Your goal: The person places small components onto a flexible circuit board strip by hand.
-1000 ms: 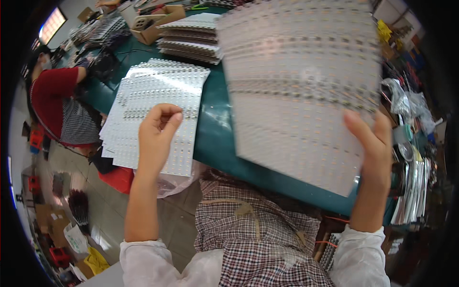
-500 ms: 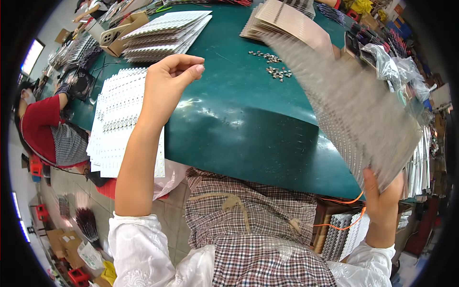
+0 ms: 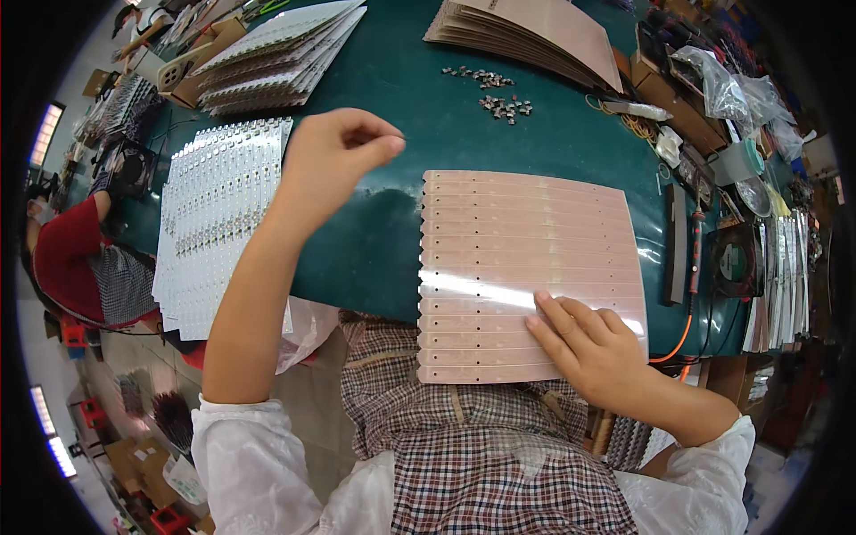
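Observation:
A pinkish-beige circuit board panel (image 3: 517, 241), scored into strips, lies flat at the table's near edge. My right hand (image 3: 593, 348) rests on its lower right part, fingers stretched out and pressing on the surface. Over the table to the left of the panel, my left hand (image 3: 343, 156) is raised, thumb and fingertips pinched together. Anything between those fingertips is too small to make out. Two little heaps of small metal parts (image 3: 506, 110) lie beyond the panel. Beside my left forearm is a stack of white boards (image 3: 218, 201) with rows of small parts on them.
Further stacks stand at the back: white boards (image 3: 281, 58) left, beige panels (image 3: 535, 40) right. A soldering iron (image 3: 695, 254) with an orange cord, a dark bar (image 3: 675, 245) and a small fan (image 3: 736, 259) are at the right. A person in red (image 3: 76, 254) sits at the left.
The panel, blurred and held up by my right hand before, now lies flat on the table. My right hand has let go of its edge and rests on top. My left hand stays pinched.

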Action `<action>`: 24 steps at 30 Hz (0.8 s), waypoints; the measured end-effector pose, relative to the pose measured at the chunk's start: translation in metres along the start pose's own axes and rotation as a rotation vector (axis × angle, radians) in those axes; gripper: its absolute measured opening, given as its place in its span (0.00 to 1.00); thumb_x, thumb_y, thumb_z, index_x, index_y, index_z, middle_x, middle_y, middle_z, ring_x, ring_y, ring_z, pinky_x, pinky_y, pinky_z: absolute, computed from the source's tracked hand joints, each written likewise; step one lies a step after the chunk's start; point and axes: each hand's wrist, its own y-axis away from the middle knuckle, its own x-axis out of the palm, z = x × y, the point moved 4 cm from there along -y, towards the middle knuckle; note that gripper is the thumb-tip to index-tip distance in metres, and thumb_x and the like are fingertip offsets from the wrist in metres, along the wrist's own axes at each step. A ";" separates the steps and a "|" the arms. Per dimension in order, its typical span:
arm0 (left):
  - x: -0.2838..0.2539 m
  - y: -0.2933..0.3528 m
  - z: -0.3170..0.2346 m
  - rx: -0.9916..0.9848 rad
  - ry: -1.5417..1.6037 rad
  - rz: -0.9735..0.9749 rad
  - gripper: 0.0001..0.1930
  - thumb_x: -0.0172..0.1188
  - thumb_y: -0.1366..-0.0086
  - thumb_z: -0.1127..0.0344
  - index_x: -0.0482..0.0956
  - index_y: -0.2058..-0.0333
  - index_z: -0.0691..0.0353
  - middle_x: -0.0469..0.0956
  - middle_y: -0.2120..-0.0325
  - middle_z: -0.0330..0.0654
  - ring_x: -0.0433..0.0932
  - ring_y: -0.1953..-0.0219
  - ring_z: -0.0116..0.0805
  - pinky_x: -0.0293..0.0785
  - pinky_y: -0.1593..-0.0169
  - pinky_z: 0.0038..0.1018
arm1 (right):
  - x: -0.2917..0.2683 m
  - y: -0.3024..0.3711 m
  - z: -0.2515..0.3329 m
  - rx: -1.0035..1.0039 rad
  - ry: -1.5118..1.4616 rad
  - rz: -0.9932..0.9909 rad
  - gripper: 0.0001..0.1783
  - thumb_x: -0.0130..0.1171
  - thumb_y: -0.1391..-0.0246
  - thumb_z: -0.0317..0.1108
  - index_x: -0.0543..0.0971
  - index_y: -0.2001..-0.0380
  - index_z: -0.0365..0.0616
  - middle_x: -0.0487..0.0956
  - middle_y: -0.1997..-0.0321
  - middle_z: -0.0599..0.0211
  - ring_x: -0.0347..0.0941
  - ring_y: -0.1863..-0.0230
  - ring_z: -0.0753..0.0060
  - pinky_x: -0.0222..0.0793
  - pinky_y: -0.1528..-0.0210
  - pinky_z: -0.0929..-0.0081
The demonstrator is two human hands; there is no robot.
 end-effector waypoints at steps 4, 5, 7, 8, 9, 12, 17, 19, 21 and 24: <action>0.040 -0.003 0.007 0.048 -0.228 0.170 0.09 0.66 0.37 0.67 0.85 0.62 0.67 0.84 0.70 0.40 0.81 0.67 0.27 0.76 0.60 0.25 | 0.028 0.011 0.004 0.033 -0.051 0.112 0.32 0.61 0.52 0.38 0.77 0.41 0.39 0.73 0.34 0.51 0.73 0.42 0.58 0.71 0.52 0.68; 0.048 -0.005 0.009 0.044 -0.225 0.173 0.09 0.66 0.37 0.67 0.85 0.62 0.67 0.84 0.70 0.40 0.81 0.67 0.27 0.76 0.60 0.25 | 0.027 0.010 0.003 0.033 -0.054 0.117 0.32 0.61 0.52 0.38 0.77 0.41 0.39 0.73 0.34 0.51 0.73 0.42 0.58 0.71 0.52 0.68; 0.065 -0.010 0.013 0.062 -0.295 0.227 0.09 0.65 0.37 0.66 0.85 0.62 0.65 0.84 0.69 0.42 0.82 0.66 0.31 0.77 0.59 0.28 | 0.018 0.002 -0.006 0.069 -0.332 0.098 0.32 0.65 0.50 0.44 0.77 0.43 0.39 0.77 0.41 0.52 0.74 0.45 0.56 0.71 0.52 0.64; 0.071 -0.013 0.015 0.094 -0.326 0.213 0.09 0.64 0.36 0.65 0.86 0.63 0.63 0.84 0.67 0.43 0.83 0.65 0.34 0.77 0.59 0.30 | 0.014 -0.002 -0.014 0.068 -0.334 0.101 0.32 0.65 0.50 0.44 0.77 0.43 0.39 0.77 0.41 0.52 0.74 0.45 0.56 0.71 0.52 0.64; 0.077 -0.017 0.017 0.093 -0.325 0.217 0.09 0.64 0.36 0.65 0.86 0.63 0.63 0.84 0.67 0.43 0.83 0.65 0.34 0.77 0.59 0.30 | 0.011 -0.007 -0.027 0.089 -0.393 0.106 0.30 0.66 0.49 0.45 0.78 0.45 0.41 0.78 0.45 0.53 0.75 0.48 0.55 0.71 0.52 0.62; 0.088 -0.025 0.021 0.145 -0.383 0.175 0.09 0.64 0.36 0.64 0.86 0.63 0.62 0.84 0.67 0.43 0.83 0.64 0.37 0.78 0.58 0.31 | 0.019 -0.040 -0.076 0.198 -0.322 -0.029 0.19 0.65 0.47 0.41 0.80 0.54 0.43 0.79 0.55 0.56 0.77 0.55 0.53 0.72 0.54 0.58; 0.092 -0.029 0.020 0.133 -0.432 0.235 0.09 0.64 0.37 0.63 0.87 0.65 0.61 0.83 0.67 0.44 0.83 0.65 0.39 0.78 0.58 0.32 | 0.060 -0.102 -0.174 0.542 -0.430 -0.291 0.11 0.63 0.44 0.34 0.83 0.59 0.42 0.81 0.60 0.60 0.78 0.59 0.55 0.74 0.57 0.59; 0.093 -0.030 0.018 0.169 -0.444 0.231 0.09 0.64 0.38 0.63 0.86 0.65 0.61 0.83 0.67 0.44 0.83 0.65 0.39 0.78 0.58 0.32 | 0.067 -0.117 -0.192 0.645 -0.424 -0.359 0.11 0.64 0.43 0.36 0.85 0.60 0.44 0.81 0.63 0.61 0.79 0.61 0.57 0.74 0.57 0.61; 0.094 -0.030 0.017 0.201 -0.457 0.227 0.08 0.64 0.38 0.63 0.86 0.66 0.61 0.83 0.68 0.43 0.83 0.66 0.39 0.78 0.59 0.32 | 0.076 -0.131 -0.197 0.683 -0.391 -0.331 0.10 0.64 0.43 0.36 0.86 0.61 0.44 0.81 0.62 0.62 0.79 0.62 0.57 0.74 0.57 0.61; 0.094 -0.030 0.016 0.234 -0.498 0.221 0.08 0.64 0.39 0.64 0.86 0.67 0.61 0.83 0.68 0.43 0.83 0.67 0.39 0.77 0.60 0.33 | 0.088 -0.142 -0.197 0.728 -0.320 -0.298 0.10 0.65 0.44 0.36 0.86 0.62 0.44 0.80 0.62 0.63 0.79 0.62 0.57 0.74 0.58 0.62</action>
